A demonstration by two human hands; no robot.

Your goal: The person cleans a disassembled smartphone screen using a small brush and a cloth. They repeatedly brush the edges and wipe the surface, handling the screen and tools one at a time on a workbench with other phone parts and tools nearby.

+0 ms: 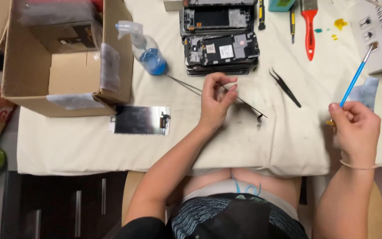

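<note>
Worktop point(89, 146), draped in a pale cloth, stained near its middle; every place below is reckoned from the stack of dismantled phone frames point(219, 42) at its far edge.

Cardboard box point(58, 62), open-topped, well to the left of the stack; a patch of tape on its near wall.

Spray bottle point(147, 51) with blue liquid, lying just left of the stack, between it and the box.

Phone screen panel point(140, 119), flat, glass dark, nearer the person and to the left of the stack.

Red-handled brush point(309, 26), to the right of the stack, handle toward the person; black tweezers point(284, 87) lie nearer, below and right of the stack.

Left hand point(215, 102), directly in front of the stack; fingers point(226, 82) pinched together on a thin dark flex strip point(248, 105); the strip's long axis runs from the pinch down and to the right, away from the stack, ending in a small connector point(260, 117) just above the cloth; a thin metal rod or tweezer leg point(184, 84) trails left from the same hand toward the bottle.

Right hand point(354, 130), well to the right of the stack and well apart from the strip; fingers closed on a blue-handled fine brush point(354, 77), bristle end up and away; the left hand is much the nearer to the strip; the brush would have to travel leftward to reach the connector.
</note>
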